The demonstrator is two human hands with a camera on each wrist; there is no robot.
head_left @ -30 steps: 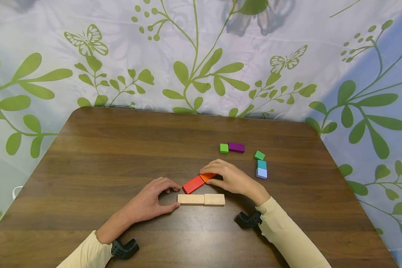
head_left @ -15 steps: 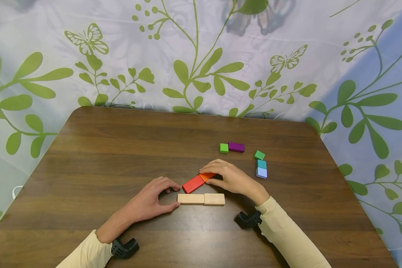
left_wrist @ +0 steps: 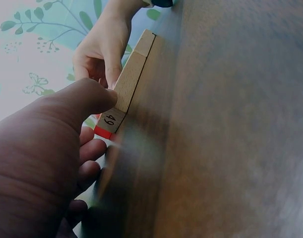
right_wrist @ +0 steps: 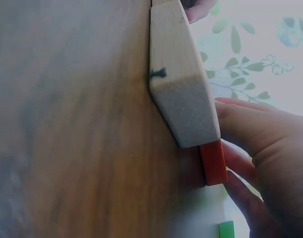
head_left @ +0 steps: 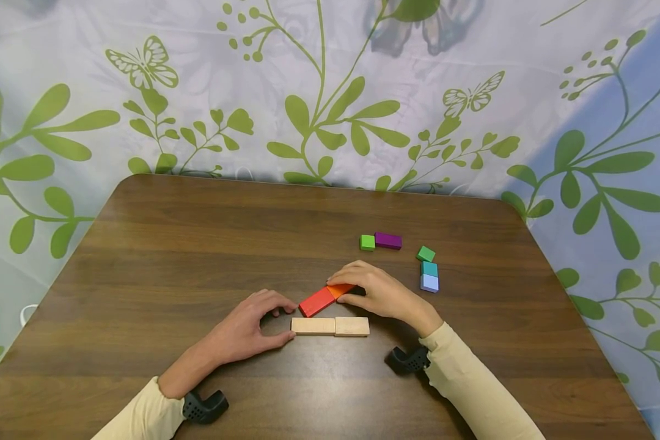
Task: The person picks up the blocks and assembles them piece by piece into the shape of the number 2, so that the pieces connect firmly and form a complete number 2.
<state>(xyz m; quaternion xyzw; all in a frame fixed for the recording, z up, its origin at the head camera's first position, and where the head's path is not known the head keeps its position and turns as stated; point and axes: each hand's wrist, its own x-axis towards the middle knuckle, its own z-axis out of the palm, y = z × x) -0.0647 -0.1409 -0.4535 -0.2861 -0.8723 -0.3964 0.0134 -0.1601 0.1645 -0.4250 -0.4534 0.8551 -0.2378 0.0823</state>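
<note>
My right hand (head_left: 384,293) holds an orange block (head_left: 340,289) between thumb and fingers. A red block (head_left: 317,302) lies end to end with it, the pair running diagonally. In front of them, two plain wooden blocks, the left one (head_left: 313,326) and the right one (head_left: 352,326), form a straight row. My left hand (head_left: 247,327) rests at the row's left end, with its thumb tip at the left wooden block (left_wrist: 130,82) and its index fingertip beside the red block's end. Handwritten marks show on the plain wood. The right fingers partly hide the orange block.
Behind my right hand, a lime green block (head_left: 367,242) and a purple block (head_left: 388,241) stand side by side. A green block (head_left: 426,253), a teal block (head_left: 429,269) and a light blue block (head_left: 429,283) lie to the right. The brown table (head_left: 209,238) meets a leaf-patterned cloth behind.
</note>
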